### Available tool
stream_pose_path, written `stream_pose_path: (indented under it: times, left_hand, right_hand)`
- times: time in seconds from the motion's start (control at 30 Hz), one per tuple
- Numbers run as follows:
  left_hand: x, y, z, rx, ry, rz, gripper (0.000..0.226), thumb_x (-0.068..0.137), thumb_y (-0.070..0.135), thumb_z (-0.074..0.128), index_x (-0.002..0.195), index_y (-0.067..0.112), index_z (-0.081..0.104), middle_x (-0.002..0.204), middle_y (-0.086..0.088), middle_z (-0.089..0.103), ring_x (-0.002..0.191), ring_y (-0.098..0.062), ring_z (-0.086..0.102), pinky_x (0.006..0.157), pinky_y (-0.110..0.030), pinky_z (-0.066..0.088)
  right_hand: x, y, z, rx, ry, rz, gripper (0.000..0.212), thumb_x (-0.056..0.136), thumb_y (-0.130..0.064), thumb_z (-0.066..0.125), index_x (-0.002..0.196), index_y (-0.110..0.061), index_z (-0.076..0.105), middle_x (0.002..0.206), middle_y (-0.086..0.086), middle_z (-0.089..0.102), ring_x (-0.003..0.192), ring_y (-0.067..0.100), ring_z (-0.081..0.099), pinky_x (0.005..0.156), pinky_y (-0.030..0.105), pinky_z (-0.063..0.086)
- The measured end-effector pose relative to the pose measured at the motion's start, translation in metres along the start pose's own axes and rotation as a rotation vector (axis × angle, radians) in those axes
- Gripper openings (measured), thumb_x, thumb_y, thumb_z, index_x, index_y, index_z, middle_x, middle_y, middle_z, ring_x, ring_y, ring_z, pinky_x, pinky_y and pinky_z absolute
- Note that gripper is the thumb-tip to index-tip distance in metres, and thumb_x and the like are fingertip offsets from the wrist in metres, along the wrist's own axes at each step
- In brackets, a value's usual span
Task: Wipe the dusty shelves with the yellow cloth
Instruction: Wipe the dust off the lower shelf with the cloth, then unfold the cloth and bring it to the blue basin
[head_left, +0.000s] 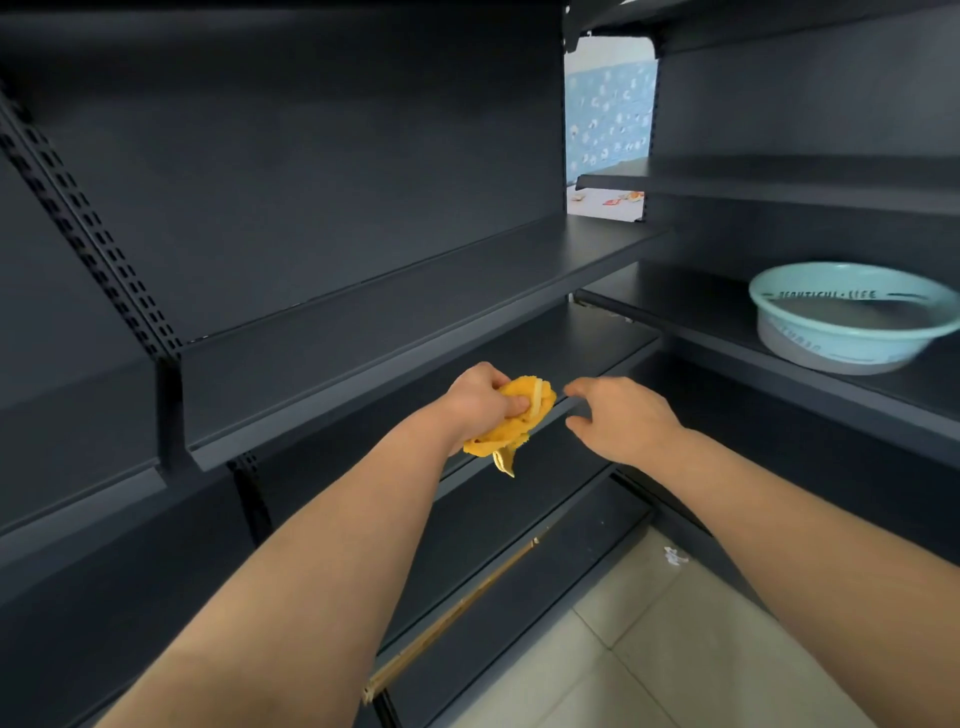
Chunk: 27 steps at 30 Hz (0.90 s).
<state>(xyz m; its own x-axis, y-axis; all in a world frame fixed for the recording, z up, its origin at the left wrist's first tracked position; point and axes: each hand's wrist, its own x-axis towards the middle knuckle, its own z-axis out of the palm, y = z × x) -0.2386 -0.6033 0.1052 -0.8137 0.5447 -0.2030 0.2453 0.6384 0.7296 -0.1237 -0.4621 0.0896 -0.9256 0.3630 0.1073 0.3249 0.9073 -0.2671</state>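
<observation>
Left grip (475, 400) bunches the yellow cloth (506, 431), its tail hanging just below.

Soft even light, faint shadows; wide-angle bowing at edges, slight blur

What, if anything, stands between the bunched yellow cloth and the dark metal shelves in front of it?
Nothing visible. The left hand grips the bunched yellow cloth before the dark metal shelves, which show bare here; the pale blue plastic basin sits on another shelf, far right.

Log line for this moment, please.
left hand: grips yellow cloth | right hand: open, near cloth | basin: on right shelf
</observation>
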Motion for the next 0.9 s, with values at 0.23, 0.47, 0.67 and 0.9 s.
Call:
stream_pose_path:
  times: [0.23, 0.47, 0.67, 0.9]
  left_hand:
    - [0.006, 0.026, 0.010, -0.173, -0.085, 0.033, 0.030, 0.095, 0.042, 0.053, 0.114, 0.019, 0.054, 0.110, -0.004, 0.064, 0.098, -0.022, 0.063, 0.086, -0.039, 0.055]
    - [0.018, 0.044, 0.036, -0.295, -0.193, 0.020, 0.031, 0.098, 0.043, 0.047, 0.110, 0.017, 0.059, 0.109, -0.006, 0.066, 0.100, -0.026, 0.064, 0.087, -0.041, 0.056]
    - [0.044, 0.073, 0.067, -0.105, 0.109, 0.119, 0.028, 0.102, 0.029, 0.039, 0.098, 0.016, 0.064, 0.088, -0.001, 0.059, 0.087, -0.021, 0.056, 0.078, -0.036, 0.047]
    - [0.077, 0.131, 0.105, -0.242, 0.212, 0.120, 0.023, 0.101, 0.025, 0.041, 0.087, 0.021, 0.059, 0.079, 0.005, 0.054, 0.077, -0.015, 0.052, 0.073, -0.032, 0.045]
  right_hand:
    - [-0.004, 0.012, -0.008, 0.085, 0.071, 0.086, 0.039, 0.088, -0.051, 0.057, 0.119, -0.026, 0.057, 0.108, -0.004, 0.069, 0.097, 0.019, 0.066, 0.080, 0.041, 0.056]
    - [-0.006, 0.044, -0.023, 0.005, 0.183, 0.226, 0.023, 0.095, -0.040, 0.052, 0.107, -0.025, 0.064, 0.094, -0.002, 0.070, 0.089, 0.021, 0.066, 0.085, 0.039, 0.049]
    - [-0.009, 0.098, -0.030, -0.124, 0.198, 0.315, 0.016, 0.096, -0.030, 0.049, 0.103, -0.028, 0.063, 0.090, -0.004, 0.069, 0.089, 0.021, 0.064, 0.085, 0.038, 0.041]
    - [-0.009, 0.167, -0.047, -0.131, 0.143, 0.384, 0.016, 0.097, -0.027, 0.046, 0.104, -0.031, 0.060, 0.096, -0.004, 0.067, 0.093, 0.021, 0.063, 0.083, 0.037, 0.039]
